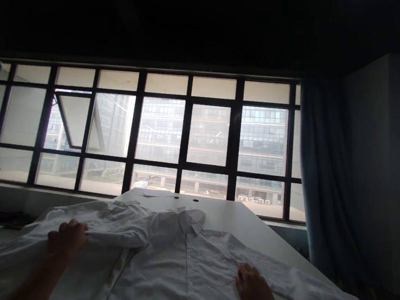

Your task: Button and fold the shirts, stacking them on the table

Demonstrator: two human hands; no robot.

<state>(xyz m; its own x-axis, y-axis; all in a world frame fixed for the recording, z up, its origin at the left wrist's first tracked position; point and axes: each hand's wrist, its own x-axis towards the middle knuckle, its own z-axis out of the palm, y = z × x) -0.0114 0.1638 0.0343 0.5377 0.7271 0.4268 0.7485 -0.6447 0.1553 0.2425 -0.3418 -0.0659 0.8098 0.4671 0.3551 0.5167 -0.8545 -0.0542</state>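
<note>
- Head view: clutching sleeve of shirt in left hand.
- Curling right hand at shirt's side, grip impossible to tell.
- Showing other sleeve already spread, seemingly leaving held one unflattened.

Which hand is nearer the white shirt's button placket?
Right. The right hand is just right of the placket, at the shirt's side; the left hand is farther off to its left, gripping a sleeve.

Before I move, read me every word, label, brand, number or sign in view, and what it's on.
No readable text anywhere.
Buttoned white shirt: no legible label or brand.
White table: no legible lettering.
Buildings outside: too small and hazy to read any signs.
</note>
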